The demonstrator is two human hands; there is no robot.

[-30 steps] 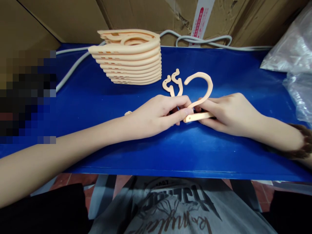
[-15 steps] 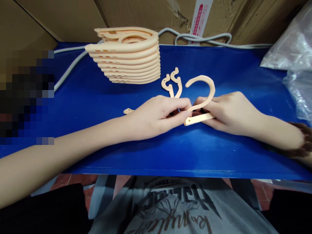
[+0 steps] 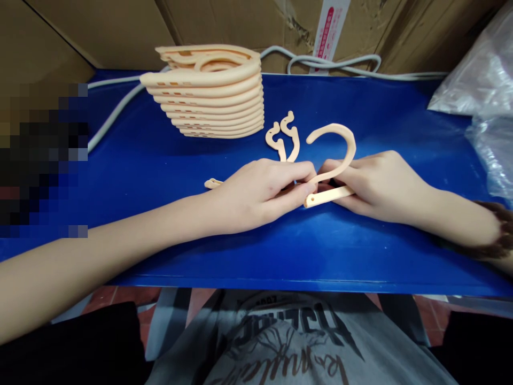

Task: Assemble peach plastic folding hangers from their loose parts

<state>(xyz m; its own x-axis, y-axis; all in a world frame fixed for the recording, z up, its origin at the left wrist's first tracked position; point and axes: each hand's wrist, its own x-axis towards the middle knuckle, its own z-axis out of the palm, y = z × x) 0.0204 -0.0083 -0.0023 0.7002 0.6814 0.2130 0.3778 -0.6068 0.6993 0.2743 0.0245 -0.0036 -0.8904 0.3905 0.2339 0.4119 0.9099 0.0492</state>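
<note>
A cream plastic hook (image 3: pixel 349 143) rises between my hands, its curved end pointing left. My left hand (image 3: pixel 272 192) is closed on the base of this hook, fingers and thumb pinched together. From my right hand (image 3: pixel 368 182) a flat cream bar (image 3: pixel 328 197) with a small hole at its end sticks out to the left, and the fingers are wrapped round it. Both hands meet fingertip to fingertip, which hides how hook and bar touch. Just behind my left hand, two notched cream pieces (image 3: pixel 291 136) show. Another cream tip (image 3: pixel 212 183) pokes out left of that hand.
A stack of cream plastic hanger parts (image 3: pixel 216 101) stands at the back left of the blue table (image 3: pixel 280 262). Behind it run a white cable (image 3: pixel 344 63) and cardboard (image 3: pixel 240 24). Clear plastic wrapping (image 3: pixel 476 75) lies at the right.
My left hand, the hook and the end of the bar have shifted very slightly to the right. My right hand has stayed nearly still.
</note>
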